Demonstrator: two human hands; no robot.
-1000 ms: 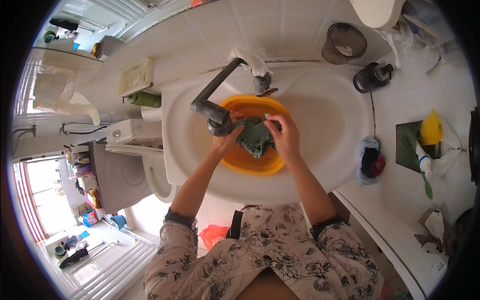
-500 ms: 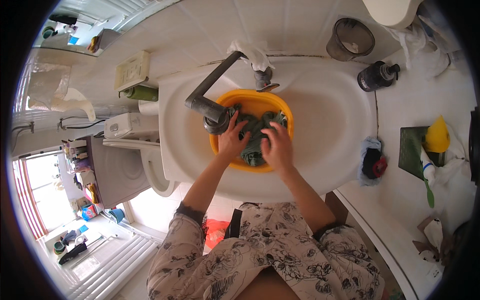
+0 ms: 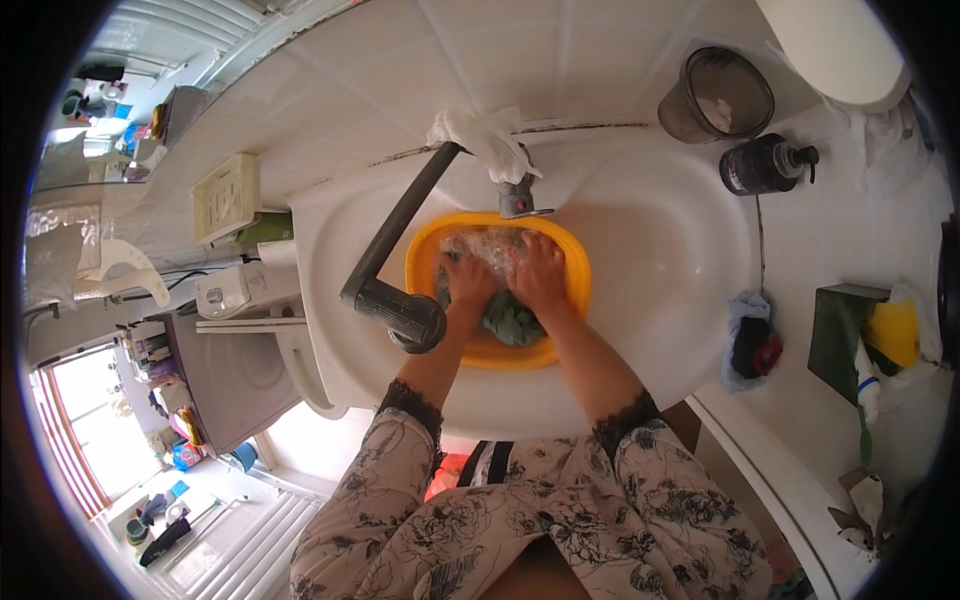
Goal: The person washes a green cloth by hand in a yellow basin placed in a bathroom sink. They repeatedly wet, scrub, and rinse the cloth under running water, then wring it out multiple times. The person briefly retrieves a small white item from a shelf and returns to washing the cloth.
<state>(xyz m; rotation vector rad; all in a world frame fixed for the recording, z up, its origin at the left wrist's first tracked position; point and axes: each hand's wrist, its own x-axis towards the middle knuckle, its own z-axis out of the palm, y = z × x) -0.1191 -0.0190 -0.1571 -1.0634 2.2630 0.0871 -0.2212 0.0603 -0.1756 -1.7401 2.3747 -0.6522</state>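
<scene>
A yellow basin (image 3: 582, 300) sits in the white sink, with water, bubbles and a wet dark green cloth (image 3: 514, 322) in it. At its left side my left hand (image 3: 471, 279) is closed on the cloth, fingertips partly under the bubbly water. My right hand (image 3: 541, 272) presses into the water beside it, fingers bent over the cloth and partly hidden by bubbles. The cloth bulges out between and below my wrists. The dark grey faucet spout (image 3: 400, 315) reaches over the basin's left rim, close to my left forearm.
The white sink (image 3: 670, 220) surrounds the basin. A faucet handle (image 3: 520, 195) stands behind it. To the right are a grey translucent bin (image 3: 700, 105), a dark pump bottle (image 3: 765, 165), a blue and black cloth bundle (image 3: 748, 340) and a green box (image 3: 835, 330).
Both hands have pushed down and forward into the basin, and bubbly water now churns around them. The hands are closer together. The whole view has shifted slightly.
</scene>
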